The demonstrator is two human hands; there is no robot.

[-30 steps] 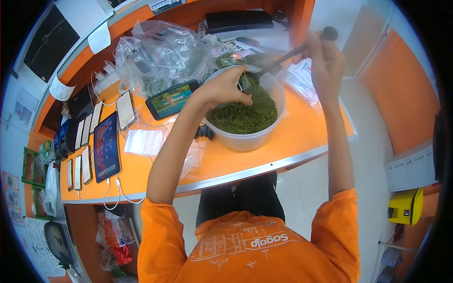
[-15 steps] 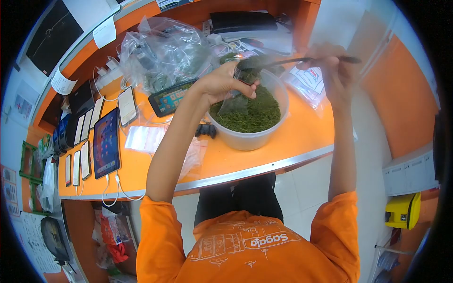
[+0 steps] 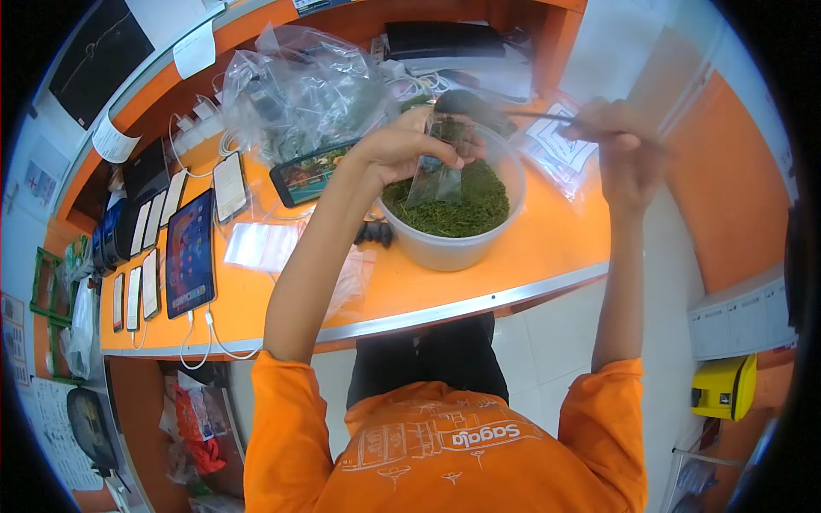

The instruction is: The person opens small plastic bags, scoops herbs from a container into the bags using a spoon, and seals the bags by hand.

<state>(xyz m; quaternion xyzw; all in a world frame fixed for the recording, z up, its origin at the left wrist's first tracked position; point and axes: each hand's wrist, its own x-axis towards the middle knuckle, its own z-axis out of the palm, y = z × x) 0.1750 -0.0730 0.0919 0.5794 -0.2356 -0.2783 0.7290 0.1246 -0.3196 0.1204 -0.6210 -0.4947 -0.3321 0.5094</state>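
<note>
Over a round translucent tub (image 3: 445, 253) of green, moss-like shredded material (image 3: 466, 209), my left hand (image 3: 410, 147) holds a small clear plastic bag (image 3: 434, 184), its fingers closed round the upper part. My right hand (image 3: 620, 141), blurred by motion, grips a dark long-handled spoon (image 3: 530, 114) to the right of the tub. The spoon's dark head lies at the top of the small bag, just above my left fingers. How much the spoon carries is too blurred to tell.
Left of the tub lie a lit phone (image 3: 312, 175), flat clear bags (image 3: 261, 246), a tablet (image 3: 190, 252) and several phones. Behind are a large clear plastic bag (image 3: 299, 94) and cables. A labelled bag (image 3: 560, 145) lies at the right.
The spoon has risen from the tub to the small bag's top, its handle swinging from steeply raised to nearly level. My left hand has turned slightly, and the bag's lower part now hangs in view.
</note>
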